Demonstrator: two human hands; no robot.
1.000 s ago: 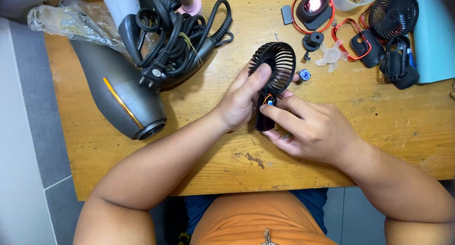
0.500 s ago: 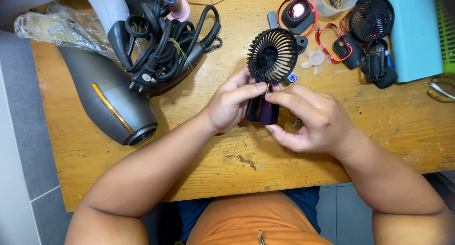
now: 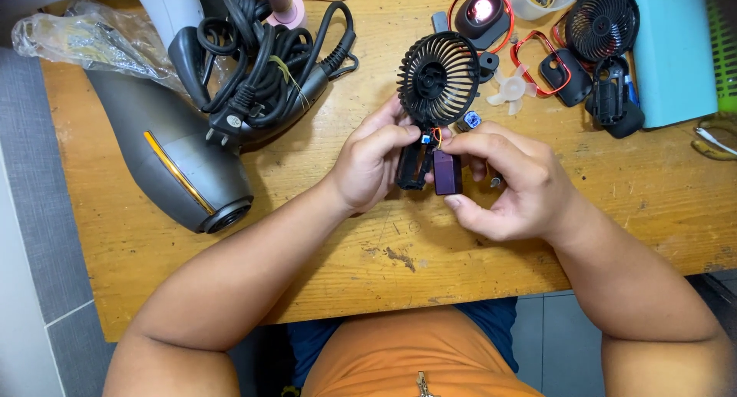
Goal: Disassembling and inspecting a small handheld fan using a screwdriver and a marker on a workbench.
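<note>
Over the wooden table point(image 3: 322, 251) I hold a small black handheld fan point(image 3: 437, 78) with its round grille pointing away from me. My left hand point(image 3: 372, 163) grips the open black handle point(image 3: 413, 167) from the left side. My right hand point(image 3: 503, 182) pinches a dark purple cylindrical battery point(image 3: 447, 173) that sits just right of the handle, joined to it by thin red wires near the fan's neck. Both hands are close together, thumbs nearly touching.
A grey hair dryer point(image 3: 173, 163) and a bundle of black cable point(image 3: 265, 67) lie at the left, with a clear plastic bag point(image 3: 84, 36) behind. At the back right are a second black fan point(image 3: 603, 24), red-rimmed parts point(image 3: 484, 13), a white propeller point(image 3: 510, 86) and a turquoise box point(image 3: 672, 51).
The fan has turned upright with its grille facing up. The purple battery has come out of the handle and now sits beside it in my right hand.
</note>
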